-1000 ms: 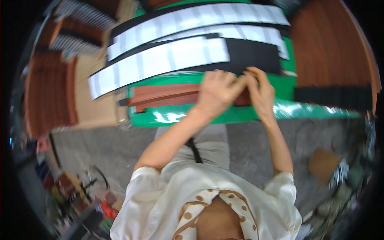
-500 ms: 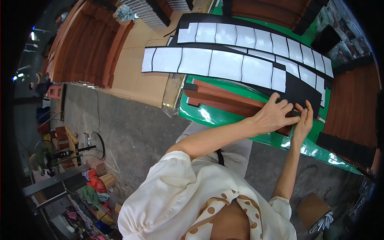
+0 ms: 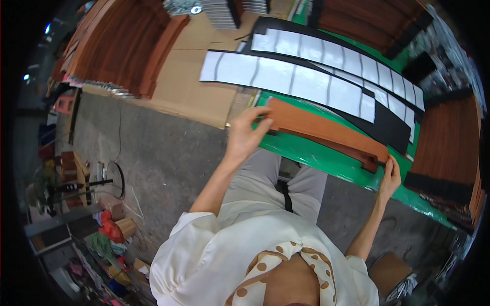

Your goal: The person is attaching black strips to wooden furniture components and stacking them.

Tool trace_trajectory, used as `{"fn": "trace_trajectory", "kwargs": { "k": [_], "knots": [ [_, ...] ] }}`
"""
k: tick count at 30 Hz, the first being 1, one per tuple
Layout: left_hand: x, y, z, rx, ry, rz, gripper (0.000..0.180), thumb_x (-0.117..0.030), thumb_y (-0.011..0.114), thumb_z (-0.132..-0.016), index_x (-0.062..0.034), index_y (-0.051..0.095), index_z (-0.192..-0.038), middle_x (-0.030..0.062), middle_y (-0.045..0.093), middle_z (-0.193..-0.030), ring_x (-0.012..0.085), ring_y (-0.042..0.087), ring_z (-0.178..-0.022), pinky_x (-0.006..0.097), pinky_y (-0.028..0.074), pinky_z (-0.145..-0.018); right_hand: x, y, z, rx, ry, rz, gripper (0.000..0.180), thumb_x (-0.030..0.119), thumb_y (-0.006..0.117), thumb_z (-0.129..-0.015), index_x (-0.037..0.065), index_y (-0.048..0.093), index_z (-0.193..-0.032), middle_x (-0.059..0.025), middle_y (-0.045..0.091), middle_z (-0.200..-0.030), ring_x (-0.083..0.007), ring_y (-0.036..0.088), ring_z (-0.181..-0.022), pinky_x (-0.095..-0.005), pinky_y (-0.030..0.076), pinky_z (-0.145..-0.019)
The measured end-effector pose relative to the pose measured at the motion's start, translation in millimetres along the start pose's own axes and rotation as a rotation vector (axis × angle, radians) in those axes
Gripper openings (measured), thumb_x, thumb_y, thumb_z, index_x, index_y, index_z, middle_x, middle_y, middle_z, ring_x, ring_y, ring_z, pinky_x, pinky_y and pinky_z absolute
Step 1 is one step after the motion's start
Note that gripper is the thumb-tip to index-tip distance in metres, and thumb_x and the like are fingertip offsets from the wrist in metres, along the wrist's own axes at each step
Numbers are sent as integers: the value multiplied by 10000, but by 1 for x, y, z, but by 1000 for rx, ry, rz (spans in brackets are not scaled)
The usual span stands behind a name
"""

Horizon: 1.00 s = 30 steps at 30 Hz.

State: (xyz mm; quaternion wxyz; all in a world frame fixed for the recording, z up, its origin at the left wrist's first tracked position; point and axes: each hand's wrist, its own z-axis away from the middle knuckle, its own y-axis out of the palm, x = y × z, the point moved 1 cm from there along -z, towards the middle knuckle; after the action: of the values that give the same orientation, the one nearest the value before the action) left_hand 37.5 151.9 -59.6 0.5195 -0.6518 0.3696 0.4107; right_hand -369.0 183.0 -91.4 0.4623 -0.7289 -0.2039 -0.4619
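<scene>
A long reddish-brown wood-grain board (image 3: 326, 124) lies across the green-covered table edge in front of me, its broad face turned up. My left hand (image 3: 245, 135) pinches its left end between thumb and fingers. At the right end, my right hand (image 3: 390, 178) grips the corner near a dark end piece. Under the board's near edge shows a darker brown part (image 3: 368, 164), mostly hidden. Just beyond lie black strips bearing rows of white rectangles, the nearest a white-faced strip (image 3: 286, 76) beside the board.
Stacks of brown boards stand at the left (image 3: 122, 46), far right (image 3: 444, 137) and back (image 3: 365, 20). Brown cardboard (image 3: 204, 97) covers the table's left part. Clear plastic-wrapped items (image 3: 446, 48) sit at the back right. A pedestal fan (image 3: 51, 188) stands on the floor at left.
My left hand has moved from beside the right hand to the board's left end. The board has turned, so its broad face now shows. My right hand stays near the right end.
</scene>
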Motion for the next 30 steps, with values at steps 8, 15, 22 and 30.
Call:
{"fn": "trace_trajectory", "kwargs": {
  "k": [8,15,22,30],
  "knots": [
    [36,-17,-34,50,365,-168,272,-36,657,-761,-41,636,-1033,142,618,-1030,293,603,-960,343,487,-816,-19,6,8,57,-45,172,304,120,553,-925,-26,559,-1191,-123,617,-1126,-173,585,-1006,-283,450,-874],
    [102,-191,-122,-313,134,-956,357,-160,627,-804,-49,562,-1138,158,589,-1057,333,564,-1000,423,494,-793,-9,-1,-1,-97,-96,72,316,142,502,-955,-26,532,-1221,-112,570,-1203,-179,530,-1099,-286,402,-946],
    [155,-266,-183,-306,-267,-1306,484,-320,665,-797,-68,493,-1172,210,576,-1060,355,558,-1010,502,455,-824,18,44,0,-11,-237,56,269,70,468,-955,-24,552,-1192,-83,584,-1167,-141,539,-1053,-265,407,-917],
    [138,-276,-177,-357,-293,-322,682,-404,662,-756,61,511,-1231,204,628,-1061,304,621,-940,360,474,-832,80,79,2,82,-367,26,176,-28,486,-898,-36,617,-1015,-95,617,-1041,-170,570,-983,-280,427,-884]
  ]
}}
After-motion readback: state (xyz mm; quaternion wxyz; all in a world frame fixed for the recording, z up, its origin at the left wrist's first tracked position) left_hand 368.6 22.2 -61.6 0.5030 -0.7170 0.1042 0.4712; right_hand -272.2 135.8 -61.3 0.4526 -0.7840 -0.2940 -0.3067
